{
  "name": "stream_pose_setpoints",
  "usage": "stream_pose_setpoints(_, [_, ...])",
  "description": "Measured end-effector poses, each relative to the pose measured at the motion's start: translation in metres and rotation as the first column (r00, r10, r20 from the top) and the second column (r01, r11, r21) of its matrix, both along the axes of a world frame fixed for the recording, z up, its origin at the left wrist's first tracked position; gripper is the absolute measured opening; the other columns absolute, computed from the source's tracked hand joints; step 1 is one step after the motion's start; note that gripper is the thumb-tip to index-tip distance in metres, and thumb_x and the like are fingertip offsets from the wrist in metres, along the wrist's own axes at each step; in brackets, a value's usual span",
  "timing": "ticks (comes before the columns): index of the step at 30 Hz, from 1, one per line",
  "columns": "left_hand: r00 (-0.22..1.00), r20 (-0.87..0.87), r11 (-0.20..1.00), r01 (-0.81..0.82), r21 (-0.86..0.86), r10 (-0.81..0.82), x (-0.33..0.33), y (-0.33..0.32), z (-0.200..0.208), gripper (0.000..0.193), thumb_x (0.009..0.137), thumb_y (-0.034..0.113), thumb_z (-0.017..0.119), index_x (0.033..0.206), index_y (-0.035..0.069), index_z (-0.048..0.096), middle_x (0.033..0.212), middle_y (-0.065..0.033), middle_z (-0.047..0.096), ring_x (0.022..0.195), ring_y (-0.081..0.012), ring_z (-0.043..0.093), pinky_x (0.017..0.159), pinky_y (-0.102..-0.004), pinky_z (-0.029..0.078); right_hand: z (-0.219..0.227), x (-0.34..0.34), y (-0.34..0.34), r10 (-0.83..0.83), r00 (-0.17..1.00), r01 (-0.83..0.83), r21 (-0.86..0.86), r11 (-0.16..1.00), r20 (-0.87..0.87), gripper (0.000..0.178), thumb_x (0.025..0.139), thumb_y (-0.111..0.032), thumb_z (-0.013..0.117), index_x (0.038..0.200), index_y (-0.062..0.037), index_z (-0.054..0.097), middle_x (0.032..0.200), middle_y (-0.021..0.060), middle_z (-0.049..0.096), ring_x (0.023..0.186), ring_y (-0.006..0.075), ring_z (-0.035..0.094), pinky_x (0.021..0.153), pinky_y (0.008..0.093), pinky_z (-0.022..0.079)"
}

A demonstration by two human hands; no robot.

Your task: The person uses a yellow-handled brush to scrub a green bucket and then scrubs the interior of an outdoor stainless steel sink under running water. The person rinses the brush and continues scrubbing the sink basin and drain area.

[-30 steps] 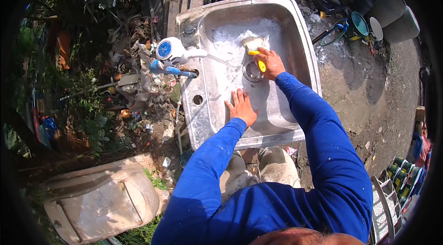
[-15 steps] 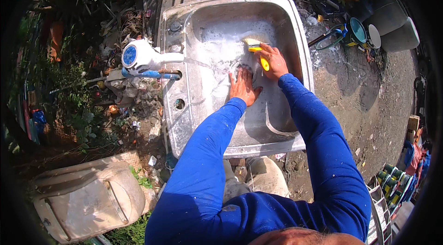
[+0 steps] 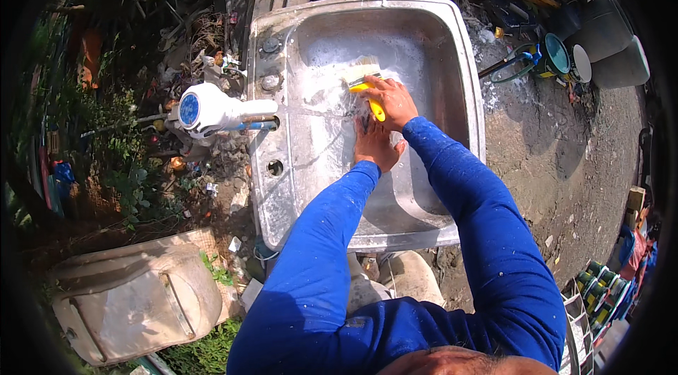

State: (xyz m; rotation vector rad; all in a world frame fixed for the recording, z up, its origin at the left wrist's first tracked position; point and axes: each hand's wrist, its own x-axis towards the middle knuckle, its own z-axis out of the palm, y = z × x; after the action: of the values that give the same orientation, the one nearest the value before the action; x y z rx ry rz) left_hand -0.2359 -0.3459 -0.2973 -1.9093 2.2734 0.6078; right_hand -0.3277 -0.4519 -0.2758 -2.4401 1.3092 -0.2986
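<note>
A paintbrush point(image 3: 376, 108) with a yellow handle and pale bristles is gripped in my right hand point(image 3: 394, 101), its bristles down on the wet floor of a worn grey sink point(image 3: 441, 106). Beside it, my left hand point(image 3: 376, 146) lies spread on the basin floor around the drain area. The right hand and brush partly cover its fingertips, and the drain itself is mostly hidden. Whitish, soapy wetness spreads over the basin near the bristles. On the sink's left ledge, a white faucet point(image 3: 212, 109) with a blue round face points its spout toward the basin.
A blue pipe point(image 3: 258, 125) meets the ledge by an open hole point(image 3: 275, 167). Rubble and plants lie left of the sink. A beige plastic chair point(image 3: 138, 297) rests at lower left. Buckets point(image 3: 621, 61) stand at upper right, with stacked cans point(image 3: 600, 287) at lower right.
My right hand has moved left with the paintbrush, and now overlaps the left hand's fingers. The left hand stays in about the same place. The foamy patch by the drain looks thinner.
</note>
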Motion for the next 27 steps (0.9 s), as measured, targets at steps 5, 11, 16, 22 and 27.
stream_pose_setpoints(5, [0.999,0.043,0.996,0.017,-0.090,-0.014,0.001,0.002,-0.002,0.088,0.099,0.061,0.049,0.165,0.009,0.024,0.169,-0.0148,0.030,0.158,-0.0344,0.020,0.127,-0.0626,0.004,0.002,0.013,0.011,0.178,0.984,-0.177,0.065,0.982,-0.021,0.054,0.074,-0.014,0.079,0.127,-0.0243,0.072,0.157,0.0067,0.050,0.128,0.0330,0.057,0.109,0.0495,0.045])
stream_pose_setpoints(11, [1.000,-0.010,0.999,-0.010,0.054,0.011,0.002,-0.001,0.009,0.087,0.098,0.061,0.051,0.165,0.012,0.025,0.172,-0.0131,0.022,0.160,-0.0333,0.014,0.128,-0.0619,0.001,0.009,0.011,0.006,0.000,1.000,0.001,0.096,0.995,-0.005,0.056,0.072,-0.011,0.081,0.126,-0.0238,0.072,0.157,0.0059,0.051,0.130,0.0330,0.054,0.107,0.0493,0.044])
stream_pose_setpoints(16, [0.997,0.074,1.000,-0.001,-0.018,0.003,0.002,0.004,0.002,0.090,0.099,0.063,0.047,0.163,0.004,0.026,0.170,-0.0161,0.026,0.159,-0.0345,0.016,0.127,-0.0635,0.002,-0.005,0.008,-0.012,-0.185,0.854,0.008,0.345,0.939,0.486,0.032,0.093,-0.020,0.074,0.125,-0.0197,0.074,0.127,0.0068,0.070,0.100,0.0211,0.068,0.086,0.0370,0.055])
stream_pose_setpoints(22, [0.995,0.099,0.999,0.007,0.046,-0.011,-0.003,-0.002,0.013,0.086,0.102,0.063,0.036,0.161,0.000,0.030,0.167,-0.0170,0.031,0.159,-0.0299,0.019,0.127,-0.0628,0.004,-0.021,0.002,-0.021,-0.868,0.063,-0.043,0.870,0.492,0.493,0.031,0.103,-0.026,0.066,0.128,-0.0080,0.066,0.100,0.0096,0.072,0.072,0.0188,0.072,0.068,0.0338,0.060])
stream_pose_setpoints(27, [1.000,0.027,1.000,0.014,0.011,-0.014,-0.004,0.006,0.011,0.085,0.102,0.061,0.039,0.160,-0.002,0.031,0.165,-0.0203,0.033,0.158,-0.0312,0.022,0.128,-0.0584,0.005,-0.025,-0.022,-0.030,-0.882,0.039,0.031,0.881,0.472,0.470,0.032,0.100,-0.025,0.069,0.125,-0.0062,0.066,0.094,0.0104,0.072,0.075,0.0179,0.072,0.073,0.0340,0.062])
